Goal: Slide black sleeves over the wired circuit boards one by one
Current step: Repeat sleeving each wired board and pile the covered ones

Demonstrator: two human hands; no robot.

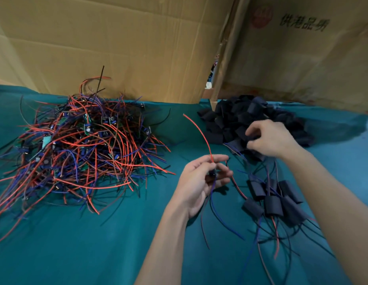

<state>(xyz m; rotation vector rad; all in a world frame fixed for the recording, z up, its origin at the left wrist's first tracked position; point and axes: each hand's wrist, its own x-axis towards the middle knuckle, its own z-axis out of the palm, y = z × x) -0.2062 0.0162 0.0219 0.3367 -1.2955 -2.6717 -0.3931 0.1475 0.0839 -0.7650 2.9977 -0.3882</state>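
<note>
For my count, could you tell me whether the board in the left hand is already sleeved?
Not sleeved: the left hand pinches a bare board; its wires run free.

Teal cloth [96, 243] covers the table, cardboard sheets [117, 38] standing behind. Tangled heap of wired boards [80, 149] at left. Left hand [201, 179] pinches one board, its red wire [199, 132] rising. Right hand [271, 138] reaches into the pile of black sleeves [247, 118], fingers curled. Finished sleeved boards [275, 200] lie near the right forearm.

Red, blue and black wires [76, 145], black sleeves [238, 120], teal cloth [96, 243], brown cardboard [117, 38].
</note>
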